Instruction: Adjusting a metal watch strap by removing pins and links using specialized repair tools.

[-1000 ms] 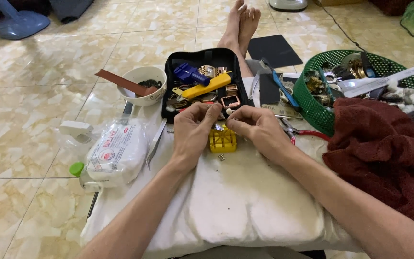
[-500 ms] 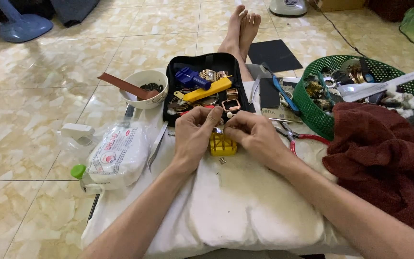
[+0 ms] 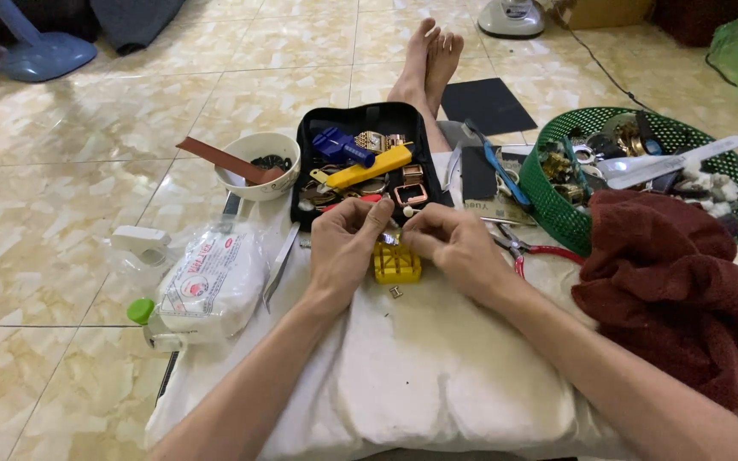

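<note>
My left hand [image 3: 345,243] and my right hand [image 3: 454,245] meet over a small yellow plastic block [image 3: 397,264] that stands on a white cushion [image 3: 403,376]. Both pinch a small metal piece [image 3: 390,238] between their fingertips, just above the block. A tiny loose metal part [image 3: 395,292] lies on the cushion in front of the block. Just behind the hands sits an open black tool case [image 3: 360,162] with a yellow tool, a blue tool and metal parts.
A white bowl [image 3: 258,164] with a brown strap stands left of the case. A white plastic bag [image 3: 207,286] lies at the left. Red-handled pliers [image 3: 530,249], a green basket [image 3: 642,171] of parts and a dark red cloth [image 3: 685,282] are at the right. My bare feet [image 3: 427,51] stretch ahead.
The hands stay over the yellow block; the fingers have shifted slightly around the small metal piece. Nothing else has moved.
</note>
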